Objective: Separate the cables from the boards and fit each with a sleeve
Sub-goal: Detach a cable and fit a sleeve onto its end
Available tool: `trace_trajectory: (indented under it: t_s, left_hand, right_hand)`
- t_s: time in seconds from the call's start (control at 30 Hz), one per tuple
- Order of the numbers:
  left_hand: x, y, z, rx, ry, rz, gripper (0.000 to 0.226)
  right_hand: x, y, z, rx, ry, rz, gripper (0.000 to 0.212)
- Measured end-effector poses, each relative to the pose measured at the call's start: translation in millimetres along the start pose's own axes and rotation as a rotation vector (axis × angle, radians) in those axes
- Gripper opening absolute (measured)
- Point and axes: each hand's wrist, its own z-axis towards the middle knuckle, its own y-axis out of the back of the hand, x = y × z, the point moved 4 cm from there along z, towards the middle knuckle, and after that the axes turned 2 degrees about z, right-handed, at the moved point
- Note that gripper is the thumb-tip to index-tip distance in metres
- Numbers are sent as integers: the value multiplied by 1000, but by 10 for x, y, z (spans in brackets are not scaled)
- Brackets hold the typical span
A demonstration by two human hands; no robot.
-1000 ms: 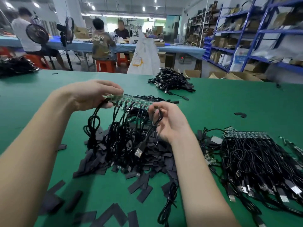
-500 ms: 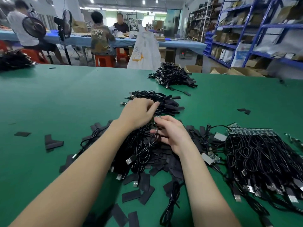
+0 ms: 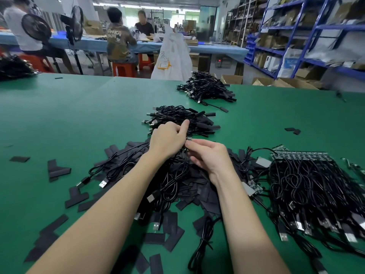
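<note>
My left hand (image 3: 167, 141) and my right hand (image 3: 209, 157) meet over a heap of flat black sleeves (image 3: 189, 186) on the green table (image 3: 79, 115). Both pinch a small green board strip (image 3: 188, 139) whose black USB cables (image 3: 169, 184) hang down onto the heap. Most of the strip is hidden behind my fingers. To the right lies another board strip (image 3: 296, 155) with several cables (image 3: 316, 194) still on it.
Two piles of sleeved cables lie beyond my hands, one near (image 3: 181, 119) and one farther back (image 3: 205, 88). Loose sleeves (image 3: 57, 169) are scattered at left and front. People sit at a blue table (image 3: 207, 48) behind; blue shelving (image 3: 296, 36) stands at right.
The board strip that my hands held up and spread wide has come down onto the sleeve heap. My hands have closed together on its end.
</note>
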Motion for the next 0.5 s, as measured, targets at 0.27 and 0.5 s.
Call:
trace_trajectory:
  t_s: [0.27,0.5]
  left_hand:
    - [-13,8,-27,55,16,-106,71]
    - [104,0,-10,26,53,-149,68]
  right_hand:
    - [-106,-54,-17,36,-126,291,14]
    - [-59,-40,-62,95,-142,229,17]
